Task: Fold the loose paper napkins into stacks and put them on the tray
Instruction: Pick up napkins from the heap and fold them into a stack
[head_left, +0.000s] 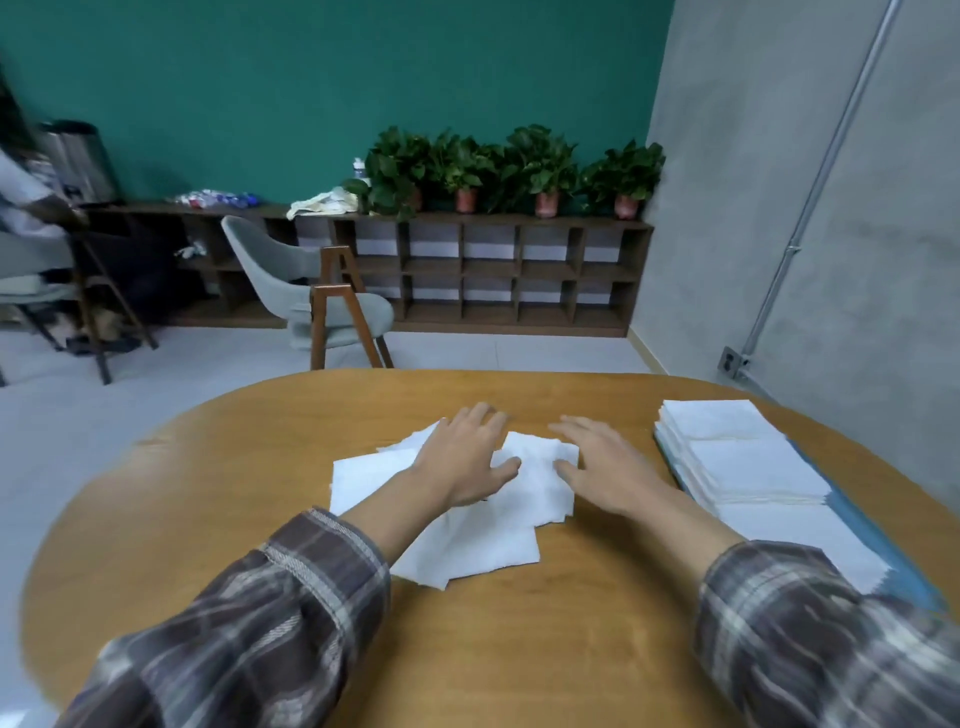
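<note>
Nearest the camera, two plaid sleeves (249, 623) come in over the near edge of the round wooden table (519, 649), with a broad stretch of bare wood between them. Past that lies the heap of loose napkins (483, 545), white sheets overlapping at odd angles, their corners pointing toward the near edge and off to the left. The left hand (462, 457) lies flat on the heap with its fingers straight and slightly spread, gripping nothing. The right hand (602, 462) is flat as well, its thumb on the heap's right edge and its fingers reaching onto the wood beyond. The two hands are apart, with a strip of napkin showing between the thumbs.

Just right of the right hand, a narrow band of bare table separates it from the blue tray (888, 535), which sits along the table's right rim and carries the folded stacks (743, 452) in a row. Bare wood runs left of the heap and beyond the fingertips to the far edge.

Across open grey floor stand a chair (322, 296), a low shelf (493, 270) against the green wall, and potted plants (519, 166) on top
</note>
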